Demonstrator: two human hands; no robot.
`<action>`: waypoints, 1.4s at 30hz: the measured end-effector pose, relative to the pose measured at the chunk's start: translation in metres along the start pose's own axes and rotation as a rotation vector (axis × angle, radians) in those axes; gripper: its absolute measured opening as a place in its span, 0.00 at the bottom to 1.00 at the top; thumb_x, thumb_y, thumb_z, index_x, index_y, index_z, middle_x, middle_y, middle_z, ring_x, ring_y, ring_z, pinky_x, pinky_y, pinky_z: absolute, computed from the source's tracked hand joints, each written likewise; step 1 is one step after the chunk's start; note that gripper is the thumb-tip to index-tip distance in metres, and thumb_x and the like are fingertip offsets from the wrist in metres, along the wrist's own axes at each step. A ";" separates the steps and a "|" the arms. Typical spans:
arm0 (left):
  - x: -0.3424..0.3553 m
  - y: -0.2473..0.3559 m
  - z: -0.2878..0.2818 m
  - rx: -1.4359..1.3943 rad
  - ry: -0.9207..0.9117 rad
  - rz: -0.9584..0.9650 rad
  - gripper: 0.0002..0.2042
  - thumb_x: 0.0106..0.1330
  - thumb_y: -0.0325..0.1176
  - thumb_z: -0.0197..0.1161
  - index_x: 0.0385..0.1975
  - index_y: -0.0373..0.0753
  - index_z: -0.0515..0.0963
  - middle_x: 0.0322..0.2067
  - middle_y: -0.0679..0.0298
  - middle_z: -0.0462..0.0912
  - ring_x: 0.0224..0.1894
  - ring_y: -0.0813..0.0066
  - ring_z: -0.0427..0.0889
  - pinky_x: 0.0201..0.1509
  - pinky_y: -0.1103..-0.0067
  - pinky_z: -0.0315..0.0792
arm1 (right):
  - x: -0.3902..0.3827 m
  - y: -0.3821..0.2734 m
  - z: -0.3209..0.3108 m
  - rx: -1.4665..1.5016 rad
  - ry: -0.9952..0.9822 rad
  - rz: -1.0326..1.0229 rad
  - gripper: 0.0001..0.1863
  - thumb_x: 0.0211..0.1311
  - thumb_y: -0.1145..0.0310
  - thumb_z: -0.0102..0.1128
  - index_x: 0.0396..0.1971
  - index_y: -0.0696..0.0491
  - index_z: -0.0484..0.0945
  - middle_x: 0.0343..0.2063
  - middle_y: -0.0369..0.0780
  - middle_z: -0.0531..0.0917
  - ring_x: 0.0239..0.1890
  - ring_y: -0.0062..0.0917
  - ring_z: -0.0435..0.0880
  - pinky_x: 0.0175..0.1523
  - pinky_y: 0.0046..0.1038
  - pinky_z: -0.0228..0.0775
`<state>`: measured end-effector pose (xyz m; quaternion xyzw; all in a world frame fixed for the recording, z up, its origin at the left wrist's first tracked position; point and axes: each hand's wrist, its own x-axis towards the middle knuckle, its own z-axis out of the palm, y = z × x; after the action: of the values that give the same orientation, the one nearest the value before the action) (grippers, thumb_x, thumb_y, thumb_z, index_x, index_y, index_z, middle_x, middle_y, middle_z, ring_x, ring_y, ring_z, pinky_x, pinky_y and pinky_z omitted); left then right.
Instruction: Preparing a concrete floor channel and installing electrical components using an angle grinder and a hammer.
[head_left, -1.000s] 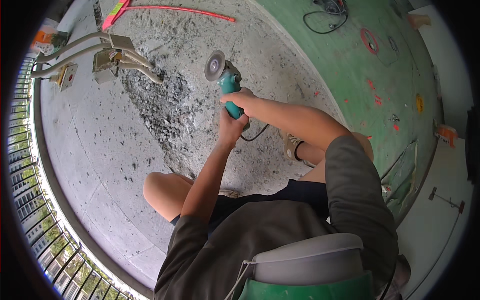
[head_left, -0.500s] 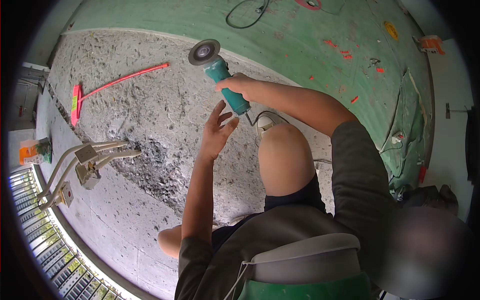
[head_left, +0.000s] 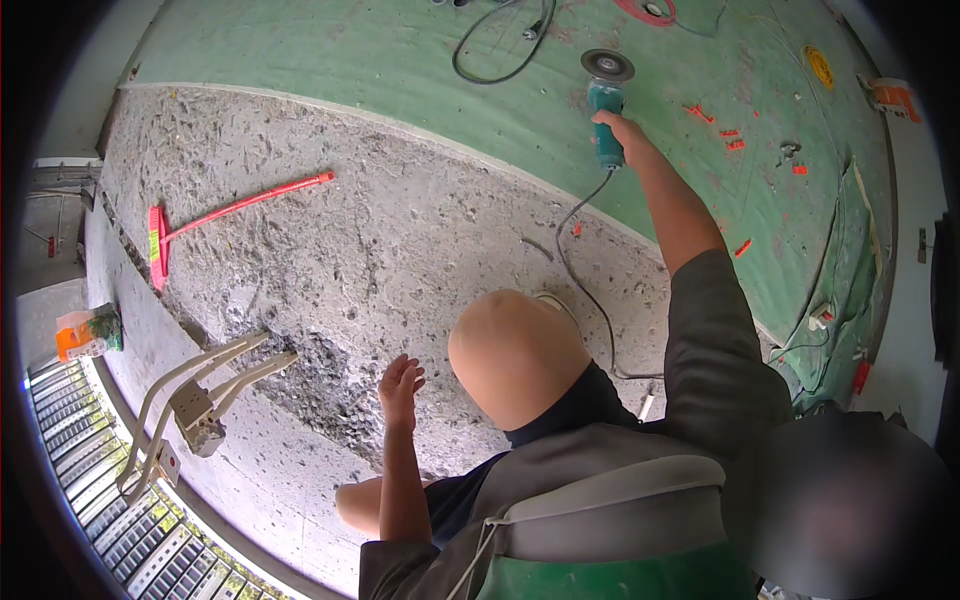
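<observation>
My right hand (head_left: 624,136) is stretched far forward and wrapped round the body of a teal angle grinder (head_left: 607,100). Its round grey disc (head_left: 607,65) points away from me, over the green floor sheet. A dark power cord (head_left: 566,235) trails from the tool's rear back toward my knee. My left hand (head_left: 402,388) hovers over the rough concrete to the left of my knee. It holds nothing, and its fingers are loosely bent and apart.
A red broom (head_left: 245,208) lies on the chipped concrete (head_left: 400,240). Pale conduits with socket boxes (head_left: 190,405) stick up at the left, beside rubble (head_left: 325,375). The green sheet (head_left: 400,60) carries a coiled cable (head_left: 458,58), red scraps (head_left: 735,144) and a yellow roll (head_left: 818,67).
My right hand has carried the grinder forward and to the right, from above the concrete to above the green sheet. My left hand has drawn back from the tool toward me.
</observation>
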<state>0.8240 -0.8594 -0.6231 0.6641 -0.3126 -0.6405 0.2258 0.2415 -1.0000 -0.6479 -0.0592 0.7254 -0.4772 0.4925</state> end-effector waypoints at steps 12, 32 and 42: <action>0.026 -0.025 0.076 0.800 -0.303 0.401 0.13 0.60 0.27 0.54 0.45 0.34 0.73 0.35 0.55 0.80 0.34 0.68 0.82 0.36 0.78 0.74 | 0.064 0.009 -0.046 -0.417 0.240 -0.081 0.33 0.38 0.49 0.64 0.41 0.62 0.75 0.34 0.47 0.80 0.38 0.36 0.80 0.42 0.35 0.72; -0.129 0.026 0.039 0.549 -0.233 -0.283 0.17 0.56 0.23 0.46 0.46 0.30 0.72 0.21 0.62 0.76 0.17 0.78 0.73 0.21 0.80 0.74 | -0.189 0.100 -0.044 -1.131 0.182 -0.221 0.25 0.49 0.60 0.59 0.46 0.56 0.66 0.45 0.49 0.70 0.50 0.42 0.70 0.54 0.41 0.65; -0.364 0.170 0.041 1.390 -0.815 -0.009 0.11 0.54 0.30 0.52 0.36 0.40 0.76 0.34 0.53 0.81 0.38 0.55 0.79 0.43 0.67 0.72 | -0.633 0.104 -0.238 -1.001 -0.324 0.718 0.22 0.52 0.57 0.50 0.36 0.61 0.79 0.41 0.53 0.78 0.47 0.41 0.78 0.51 0.37 0.69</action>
<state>0.7680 -0.7182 -0.2490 0.3680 -0.6947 -0.4924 -0.3736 0.4198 -0.4412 -0.2950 -0.1068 0.7516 0.1292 0.6380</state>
